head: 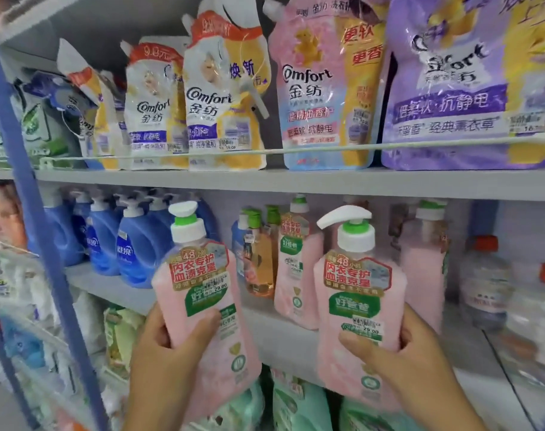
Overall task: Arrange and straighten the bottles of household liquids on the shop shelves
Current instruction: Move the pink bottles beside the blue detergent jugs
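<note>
Two pink pump bottles held in front of the shop shelf

The left hand [165, 346] grips the left pink bottle [203, 306], the right hand [411, 353] grips the right pink bottle [358, 315]; both upright, fingers curled round them, before the middle shelf [283, 340].

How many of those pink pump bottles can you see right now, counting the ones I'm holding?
4: one in the left hand, one in the right hand, and two standing on the middle shelf behind. More may be hidden behind them.

Refill pouches [227, 98], blue upright [32, 188], water jugs [485, 284]
</note>
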`<state>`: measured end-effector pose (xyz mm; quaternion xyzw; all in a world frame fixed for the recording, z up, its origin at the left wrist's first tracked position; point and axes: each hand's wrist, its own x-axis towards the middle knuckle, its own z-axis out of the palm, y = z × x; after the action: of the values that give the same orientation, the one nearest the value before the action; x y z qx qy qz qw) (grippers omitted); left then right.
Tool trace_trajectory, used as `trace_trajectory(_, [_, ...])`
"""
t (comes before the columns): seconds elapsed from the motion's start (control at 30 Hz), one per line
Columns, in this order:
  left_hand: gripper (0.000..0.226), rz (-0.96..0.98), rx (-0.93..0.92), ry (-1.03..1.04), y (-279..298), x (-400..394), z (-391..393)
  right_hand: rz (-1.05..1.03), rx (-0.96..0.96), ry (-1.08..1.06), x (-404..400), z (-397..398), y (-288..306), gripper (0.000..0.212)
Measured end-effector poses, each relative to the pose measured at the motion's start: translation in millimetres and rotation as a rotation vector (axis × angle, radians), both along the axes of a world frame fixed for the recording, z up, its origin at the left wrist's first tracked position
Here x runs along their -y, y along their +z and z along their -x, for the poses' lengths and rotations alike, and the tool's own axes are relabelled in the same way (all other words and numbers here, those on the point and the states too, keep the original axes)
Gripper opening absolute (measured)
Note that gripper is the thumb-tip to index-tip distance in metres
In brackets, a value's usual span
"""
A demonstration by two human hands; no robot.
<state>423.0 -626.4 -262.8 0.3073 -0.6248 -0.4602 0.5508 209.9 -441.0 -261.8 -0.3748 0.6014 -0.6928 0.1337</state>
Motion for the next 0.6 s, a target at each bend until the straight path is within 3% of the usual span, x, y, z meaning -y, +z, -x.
trace_trajectory(0.13, [0.040,0.035,0.003,-0.076,-12,70,26,-0.042,0.016,-0.065,46,-9,-8,0.061])
trace_trajectory(0.3, [0.037,0.069,-0.008,-0.151,-22,156,63,-0.054,0.095,-0.127,121,-15,-14,0.062])
trace_trajectory(0.43, [0.040,0.096,0.015,-0.143,-24,207,84,-0.037,0.021,-0.235,177,-30,-26,0.077])
trace_trajectory(0.6, [0.045,0.119,0.070,-0.178,-22,249,112,0.003,-0.054,-0.380,223,-36,-38,0.069])
